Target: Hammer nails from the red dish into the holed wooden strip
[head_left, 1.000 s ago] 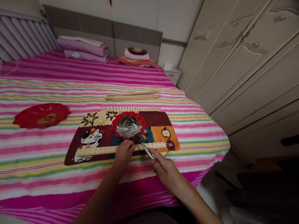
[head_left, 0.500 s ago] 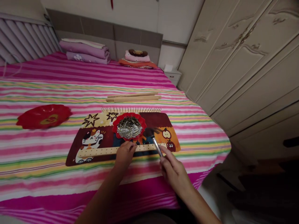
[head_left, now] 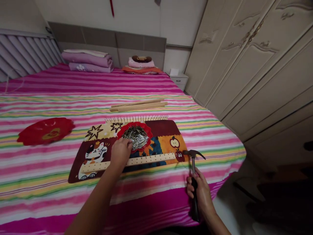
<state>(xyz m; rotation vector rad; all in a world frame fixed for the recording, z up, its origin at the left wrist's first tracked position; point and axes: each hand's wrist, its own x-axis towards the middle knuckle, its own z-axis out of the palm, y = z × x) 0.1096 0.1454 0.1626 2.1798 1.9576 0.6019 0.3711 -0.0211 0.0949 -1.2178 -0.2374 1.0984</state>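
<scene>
My left hand [head_left: 120,152] reaches into the red dish of metal nails [head_left: 136,134] on the cartoon cat mat [head_left: 96,148]; its fingers are bunched at the pile's near-left edge, and what they pinch is hidden. My right hand [head_left: 199,192] grips the dark handle of a small claw hammer [head_left: 193,155], held upright beyond the mat's right end. A pale wooden strip with a row of holes [head_left: 146,160] lies across the mat's near side, just under my left hand.
A second wooden strip bristling with nails [head_left: 137,118] lies along the mat's far edge. Loose wooden sticks [head_left: 139,105] lie farther back on the striped bed [head_left: 73,85]. An empty red dish [head_left: 46,130] sits at the left. Wardrobe doors [head_left: 256,55] stand at the right.
My right hand pulled the hammer away from the strip, right and toward me. My left hand left the strip and moved up into the nail dish.
</scene>
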